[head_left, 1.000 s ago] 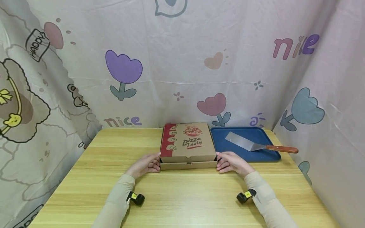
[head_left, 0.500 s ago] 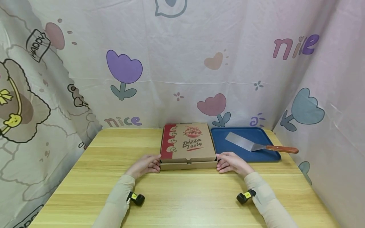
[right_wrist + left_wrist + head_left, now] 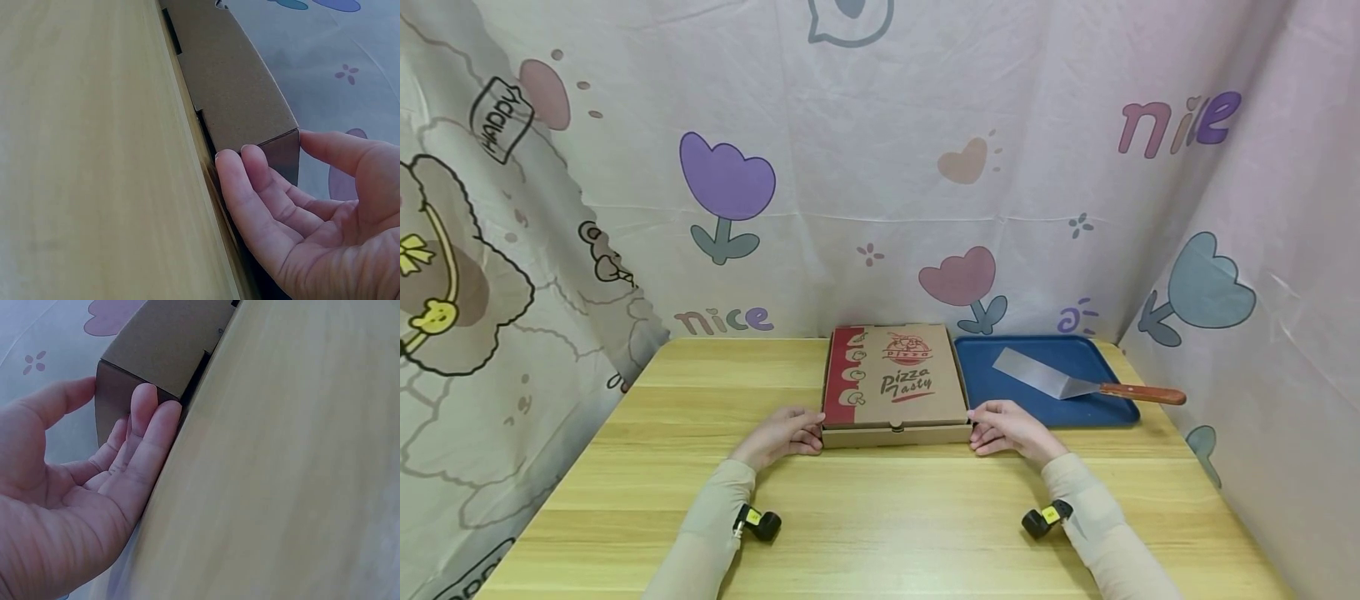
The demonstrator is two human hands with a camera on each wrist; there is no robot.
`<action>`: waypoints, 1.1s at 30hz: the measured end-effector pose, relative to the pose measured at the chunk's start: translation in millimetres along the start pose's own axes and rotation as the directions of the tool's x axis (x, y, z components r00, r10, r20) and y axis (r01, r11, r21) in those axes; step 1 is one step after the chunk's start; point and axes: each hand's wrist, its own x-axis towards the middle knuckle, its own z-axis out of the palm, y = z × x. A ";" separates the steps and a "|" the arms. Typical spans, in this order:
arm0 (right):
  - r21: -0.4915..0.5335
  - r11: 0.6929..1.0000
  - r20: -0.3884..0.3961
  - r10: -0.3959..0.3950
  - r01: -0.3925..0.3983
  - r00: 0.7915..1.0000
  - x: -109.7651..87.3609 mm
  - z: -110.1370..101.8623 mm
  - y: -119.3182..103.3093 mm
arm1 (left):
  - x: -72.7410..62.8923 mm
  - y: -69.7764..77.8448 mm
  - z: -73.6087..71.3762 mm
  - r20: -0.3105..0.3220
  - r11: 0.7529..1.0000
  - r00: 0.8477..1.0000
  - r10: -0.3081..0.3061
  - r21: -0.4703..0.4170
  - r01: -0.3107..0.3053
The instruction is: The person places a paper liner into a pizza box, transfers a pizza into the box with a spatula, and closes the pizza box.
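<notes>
A cardboard pizza box [image 3: 917, 400] with a red printed strip lies on the table, its lid down close over the front wall. My left hand [image 3: 781, 435] holds the front left corner, thumb at the lid's edge and fingers curled against the side wall. At the front right corner, my right hand [image 3: 1013, 432] holds the box in mirrored fashion. In the left wrist view, the fingertips lie low at the box corner [image 3: 162, 356]. The right wrist view has the thumb at the upper edge of the box [image 3: 244, 87] and two fingertips at its bottom edge.
A blue tray [image 3: 1101, 410] lies right beside the box. Across it rests a metal spatula [image 3: 1037, 372], its wooden handle [image 3: 1142, 392] jutting past the tray's right rim. A printed curtain [image 3: 850, 167] hangs behind the wooden table [image 3: 895, 525].
The box lid has sunk slightly at the front, narrowing the gap above the front wall. Both thumbs have moved down with it; the arms have stayed in place.
</notes>
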 end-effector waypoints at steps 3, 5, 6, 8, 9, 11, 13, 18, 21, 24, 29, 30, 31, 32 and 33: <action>0.001 1.000 0.000 0.000 0.000 1.000 0.0 0.3 -0.3 | -0.4 0.7 0.5 0.000 1.000 1.000 0.003 0.004 -0.003; -0.001 1.000 -0.002 -0.002 0.002 1.000 -0.3 0.5 -0.6 | -0.3 0.9 1.4 -0.007 1.000 1.000 0.001 0.005 -0.001; -0.003 1.000 -0.004 -0.003 0.003 1.000 -0.7 0.6 -0.8 | -0.2 1.1 1.9 -0.014 1.000 1.000 -0.003 0.004 0.003; -0.010 1.000 -0.007 -0.002 0.002 1.000 -1.2 0.9 -1.5 | -0.2 1.7 2.8 -0.023 1.000 1.000 -0.004 0.004 0.005; -0.012 1.000 -0.009 -0.001 0.001 1.000 -1.5 1.0 -2.1 | 0.0 1.9 3.1 -0.028 1.000 1.000 -0.006 0.008 0.006; -0.019 1.000 -0.006 -0.003 0.003 1.000 -1.9 1.1 -2.9 | -0.1 2.5 3.8 -0.035 1.000 0.999 -0.004 0.016 0.004; -0.027 1.000 -0.005 -0.005 0.005 1.000 -2.2 1.3 -3.6 | 0.3 2.7 4.6 -0.043 1.000 0.999 -0.005 0.018 0.006; -0.024 1.000 -0.017 -0.006 0.005 1.000 -1.7 1.9 -3.1 | 1.4 2.6 5.7 -0.043 1.000 0.999 -0.003 0.022 0.004; -0.028 1.000 -0.019 -0.009 0.009 1.000 -1.6 2.0 -2.7 | 1.1 2.7 4.6 -0.028 1.000 1.000 0.002 0.026 -0.001; -0.034 0.999 -0.015 -0.012 0.012 1.000 -0.9 1.3 -2.9 | 0.2 3.2 1.9 -0.012 1.000 1.000 -0.006 0.025 0.006; -0.053 0.998 0.004 -0.022 0.022 1.000 -2.1 -2.3 -7.0 | -3.6 7.1 -6.0 0.043 0.999 0.999 -0.006 0.034 0.004; -0.057 0.998 0.005 -0.025 0.025 1.000 -3.3 -3.0 -8.9 | -5.1 9.3 -7.5 0.056 0.999 0.998 -0.002 0.044 0.000; -0.063 0.998 0.006 -0.027 0.027 1.000 -4.4 -4.0 -10.8 | -6.5 11.8 -9.5 0.074 0.998 0.997 0.003 0.059 -0.008; -0.071 0.997 0.005 -0.031 0.032 0.999 -5.4 -5.1 -12.9 | -8.5 15.1 -11.4 0.092 0.996 0.996 0.011 0.084 -0.019; -0.083 0.996 0.001 -0.037 0.036 0.999 -6.8 -6.4 -15.2 | -10.5 18.5 -13.1 0.109 0.993 0.994 0.019 0.116 -0.031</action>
